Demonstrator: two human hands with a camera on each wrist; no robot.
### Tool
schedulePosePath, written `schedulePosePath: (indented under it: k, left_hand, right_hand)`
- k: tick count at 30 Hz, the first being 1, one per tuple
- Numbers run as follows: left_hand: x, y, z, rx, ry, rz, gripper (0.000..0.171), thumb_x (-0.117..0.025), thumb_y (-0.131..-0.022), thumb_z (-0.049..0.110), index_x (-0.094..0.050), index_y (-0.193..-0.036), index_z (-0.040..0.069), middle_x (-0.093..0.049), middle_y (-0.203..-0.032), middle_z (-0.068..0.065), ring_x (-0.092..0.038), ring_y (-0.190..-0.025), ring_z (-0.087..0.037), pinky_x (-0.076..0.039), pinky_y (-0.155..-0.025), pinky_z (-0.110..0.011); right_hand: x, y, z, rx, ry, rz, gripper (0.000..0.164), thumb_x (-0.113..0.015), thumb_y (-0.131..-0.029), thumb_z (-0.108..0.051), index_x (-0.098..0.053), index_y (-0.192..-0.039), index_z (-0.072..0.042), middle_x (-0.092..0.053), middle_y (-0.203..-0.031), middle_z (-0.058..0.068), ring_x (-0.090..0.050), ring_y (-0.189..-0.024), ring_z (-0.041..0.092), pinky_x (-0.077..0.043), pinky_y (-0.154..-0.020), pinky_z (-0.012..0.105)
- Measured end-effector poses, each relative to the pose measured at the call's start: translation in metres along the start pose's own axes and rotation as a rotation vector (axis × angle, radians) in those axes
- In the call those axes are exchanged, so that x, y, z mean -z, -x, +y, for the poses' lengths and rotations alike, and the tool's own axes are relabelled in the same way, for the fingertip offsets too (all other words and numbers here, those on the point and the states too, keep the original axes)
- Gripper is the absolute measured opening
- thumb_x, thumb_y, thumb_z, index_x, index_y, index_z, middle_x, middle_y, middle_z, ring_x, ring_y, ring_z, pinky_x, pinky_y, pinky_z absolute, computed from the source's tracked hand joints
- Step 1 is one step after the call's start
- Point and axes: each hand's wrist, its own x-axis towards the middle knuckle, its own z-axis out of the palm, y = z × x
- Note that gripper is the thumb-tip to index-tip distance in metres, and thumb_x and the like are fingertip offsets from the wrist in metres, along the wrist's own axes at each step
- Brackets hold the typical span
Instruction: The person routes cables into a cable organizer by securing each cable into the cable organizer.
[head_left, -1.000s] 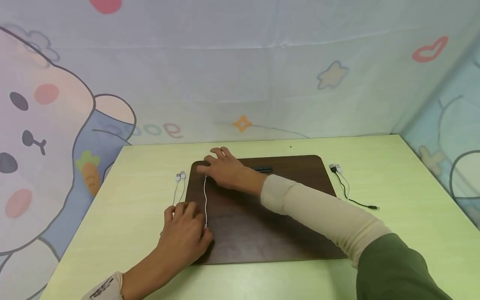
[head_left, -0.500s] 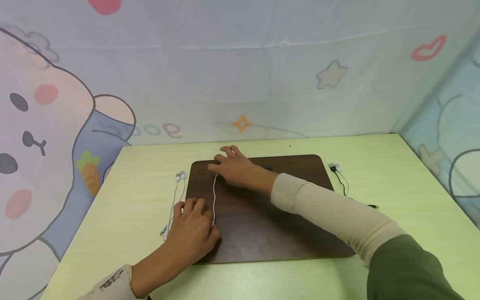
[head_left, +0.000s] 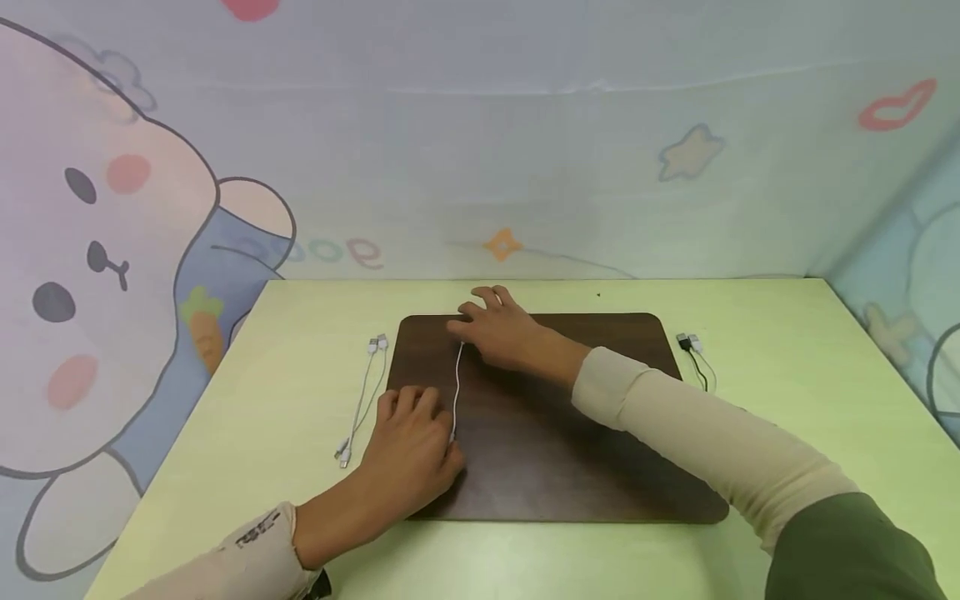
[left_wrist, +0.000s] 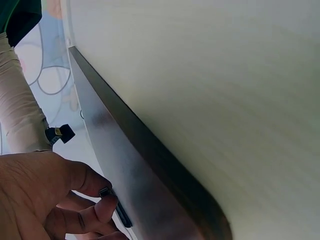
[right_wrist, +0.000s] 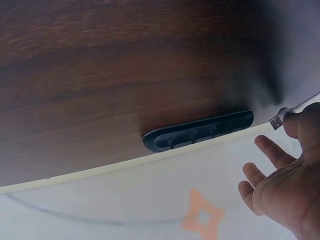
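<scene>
A short white USB cable (head_left: 457, 387) is stretched lengthwise over the brown board (head_left: 570, 467). My left hand (head_left: 412, 450), at the board's left part, pinches the cable's small near connector (left_wrist: 105, 192) between thumb and finger. At the far end, my right hand (head_left: 502, 333) pinches the USB plug (right_wrist: 276, 122), its other fingers spread. On the board near its far edge lies a black cable clip holder (right_wrist: 200, 131) with several slots; in the head view my right hand and arm hide it. The plug is apart from the holder.
Two white cables (head_left: 363, 400) lie on the pale table (head_left: 300, 375) left of the board. To its right are a black cable (head_left: 684, 342) and a white one (head_left: 696, 343), partly behind my right sleeve. A printed cloth (head_left: 465, 150) hangs behind the table.
Both hands have moved to the right over the board with the white USB cable stretched between them. The left cables are now uncovered, and the head view has shifted slightly.
</scene>
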Motion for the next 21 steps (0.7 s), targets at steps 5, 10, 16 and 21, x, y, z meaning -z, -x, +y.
schedulePosePath:
  k: [5, 10, 16, 21]
  left_hand:
    - [0.000, -0.004, 0.002, -0.018, -0.029, 0.011, 0.023, -0.067, -0.091, 0.023, -0.059, -0.071, 0.016, -0.062, -0.109, -0.010, -0.052, -0.119, -0.037, -0.035, -0.103, -0.057]
    - [0.000, -0.006, 0.004, -0.035, -0.046, 0.009, 0.021, -0.068, -0.091, 0.024, -0.061, -0.074, 0.015, -0.062, -0.109, -0.009, -0.054, -0.118, -0.037, -0.036, -0.102, -0.057]
    - [0.000, -0.011, 0.009, -0.060, -0.074, -0.007, 0.019, -0.066, -0.092, 0.023, -0.061, -0.075, 0.014, -0.062, -0.110, -0.009, -0.054, -0.118, -0.037, -0.036, -0.100, -0.055]
    - [-0.002, -0.015, 0.012, -0.068, -0.088, -0.015, 0.019, -0.065, -0.092, 0.024, -0.061, -0.076, 0.015, -0.061, -0.106, -0.009, -0.054, -0.117, -0.037, -0.036, -0.101, -0.055]
  right_hand:
    - [0.001, 0.005, 0.008, -0.004, -0.036, 0.014, 0.029, -0.045, -0.112, -0.029, -0.052, -0.140, -0.031, -0.048, -0.159, 0.006, -0.031, -0.155, 0.042, -0.029, -0.123, 0.059]
    - [0.002, 0.010, 0.012, -0.001, -0.060, 0.024, 0.027, -0.045, -0.112, -0.029, -0.054, -0.137, -0.030, -0.049, -0.158, 0.006, -0.032, -0.154, 0.042, -0.029, -0.123, 0.060]
    - [-0.003, 0.015, 0.020, -0.012, -0.069, 0.030, 0.027, -0.045, -0.112, -0.029, -0.054, -0.137, -0.030, -0.050, -0.157, 0.006, -0.033, -0.154, 0.042, -0.029, -0.123, 0.060]
    - [-0.005, 0.018, 0.025, -0.020, -0.084, 0.015, 0.030, -0.044, -0.112, -0.029, -0.053, -0.141, -0.031, -0.049, -0.158, 0.007, -0.033, -0.154, 0.043, -0.029, -0.123, 0.060]
